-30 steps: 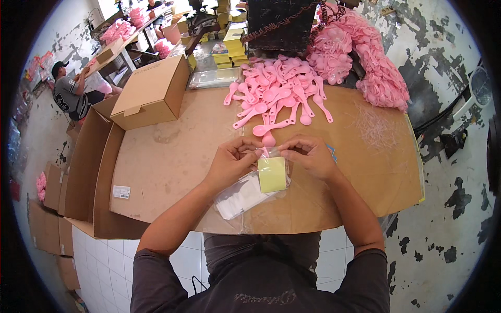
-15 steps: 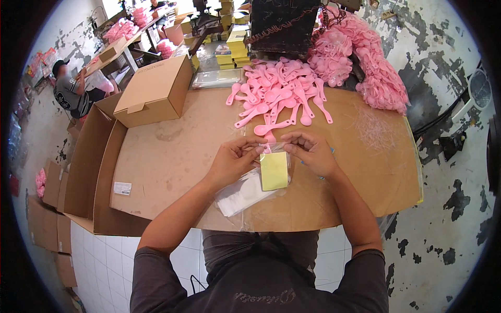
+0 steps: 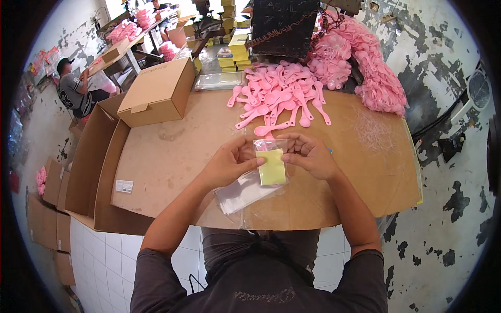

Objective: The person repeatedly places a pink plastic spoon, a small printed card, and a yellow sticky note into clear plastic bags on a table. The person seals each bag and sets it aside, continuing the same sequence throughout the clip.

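Note:
A clear plastic bag (image 3: 261, 144) with a yellow card (image 3: 271, 169) in its lower part is held upright between my hands. My left hand (image 3: 235, 163) pinches its left edge, thumb lying on the front near the card. On the opposite edge, my right hand (image 3: 311, 156) grips it with thumb and fingers. Something pink shows through the film above the card; whether it is inside or behind I cannot tell. Under the bag lies a stack of clear plastic bags (image 3: 237, 195). Just beyond my fingers, a loose heap of pink spoons (image 3: 276, 96) spreads over the cardboard-covered table (image 3: 167, 172).
At the left stand a closed cardboard box (image 3: 155, 89) and an open carton (image 3: 86, 172). Bagged pink spoons (image 3: 378, 78) are piled at the far right, beside a dark board (image 3: 282, 31). Thin plastic strands (image 3: 377, 131) lie on the right. Another person (image 3: 75, 88) sits far left.
My thumbs have come down from the bag's top onto its sides by the card. The bag's top edge now shows between my fingers, and the card sits slightly higher and further left.

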`<action>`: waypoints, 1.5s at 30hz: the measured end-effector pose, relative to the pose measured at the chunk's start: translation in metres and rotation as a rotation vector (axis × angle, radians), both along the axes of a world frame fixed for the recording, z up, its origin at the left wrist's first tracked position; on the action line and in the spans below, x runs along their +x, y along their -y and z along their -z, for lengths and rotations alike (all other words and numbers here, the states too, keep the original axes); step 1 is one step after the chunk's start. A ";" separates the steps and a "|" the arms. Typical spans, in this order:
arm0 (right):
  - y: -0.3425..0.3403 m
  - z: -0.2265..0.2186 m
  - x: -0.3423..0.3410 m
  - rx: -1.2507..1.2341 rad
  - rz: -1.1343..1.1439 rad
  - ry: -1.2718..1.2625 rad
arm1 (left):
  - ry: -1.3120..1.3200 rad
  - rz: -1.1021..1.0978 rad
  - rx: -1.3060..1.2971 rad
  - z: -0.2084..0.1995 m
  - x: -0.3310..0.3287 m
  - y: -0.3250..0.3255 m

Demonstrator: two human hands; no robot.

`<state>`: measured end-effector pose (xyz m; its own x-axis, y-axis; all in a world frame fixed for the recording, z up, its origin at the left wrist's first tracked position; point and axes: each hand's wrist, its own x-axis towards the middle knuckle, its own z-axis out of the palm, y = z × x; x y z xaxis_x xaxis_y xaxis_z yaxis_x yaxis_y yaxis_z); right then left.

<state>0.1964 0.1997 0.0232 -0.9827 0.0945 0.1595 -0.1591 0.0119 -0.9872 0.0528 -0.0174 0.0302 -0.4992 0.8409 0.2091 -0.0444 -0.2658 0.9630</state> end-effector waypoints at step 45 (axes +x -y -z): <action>-0.069 -0.018 0.043 1.159 0.362 0.366 | -0.156 -0.545 -0.198 0.005 -0.047 0.113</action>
